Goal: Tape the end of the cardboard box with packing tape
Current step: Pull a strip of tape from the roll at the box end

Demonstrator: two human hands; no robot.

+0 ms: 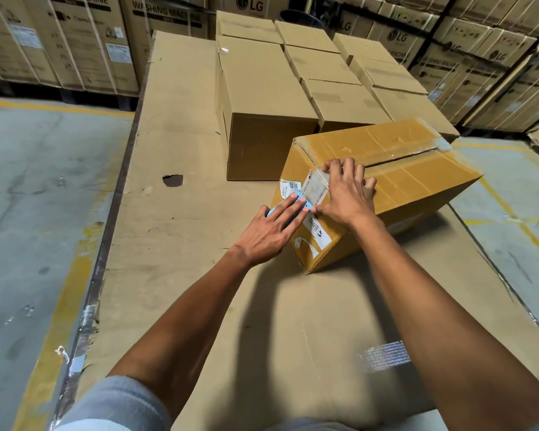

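A yellow-brown cardboard box (417,175) lies at an angle on the cardboard-covered work surface, its top flaps meeting along a dark seam. White labels cover its near end. My left hand (274,228) holds a light blue tape dispenser (304,204) against that near end, fingers stretched over it. My right hand (346,191) lies flat over the box's near top edge, pressing a strip of clear tape (316,186) down across the label. Another patch of clear tape shows at the far end of the seam.
Plain closed cartons (262,98) stand in rows just behind the box. The work surface (175,244) has a dark hole at mid left. Grey concrete floor with yellow lines lies on both sides. Stacks of large washing machine cartons (59,42) wall the background.
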